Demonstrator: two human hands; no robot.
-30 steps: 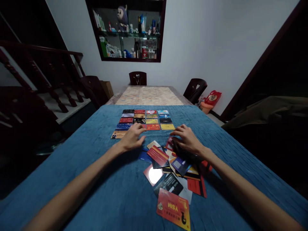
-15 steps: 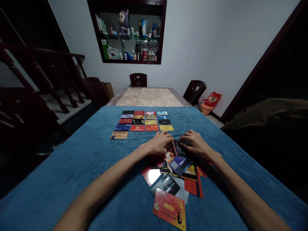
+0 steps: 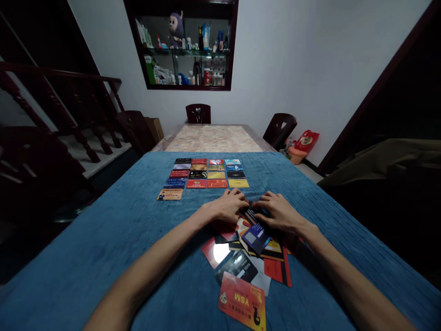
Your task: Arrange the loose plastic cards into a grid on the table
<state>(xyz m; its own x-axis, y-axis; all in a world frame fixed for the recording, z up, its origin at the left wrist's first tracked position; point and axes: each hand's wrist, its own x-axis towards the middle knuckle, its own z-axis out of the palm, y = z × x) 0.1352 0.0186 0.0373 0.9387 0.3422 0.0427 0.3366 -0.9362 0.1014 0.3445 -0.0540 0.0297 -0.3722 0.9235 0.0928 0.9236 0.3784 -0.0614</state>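
Note:
Both hands meet over the far side of a loose pile of plastic cards. My left hand is closed, its bent fingertips down at the cards and partly hidden. Opposite it, my right hand curls its fingers over a black card with pale print, which lies between the hands. Just nearer are a purple-blue card, a yellow and black card and a red card. A dark grey card overlaps a pale one. Closest to me lies an orange-red card marked YSM.
Beyond my left hand, cards lie in neat overlapping rows, with a yellow card at the near right and an orange VIP card at the near left. A blue cloth covers the table's near part. Dark chairs stand around it.
My right hand has shifted slightly left, closer to my left hand. Less of the black card shows between them now. The laid-out rows are unchanged.

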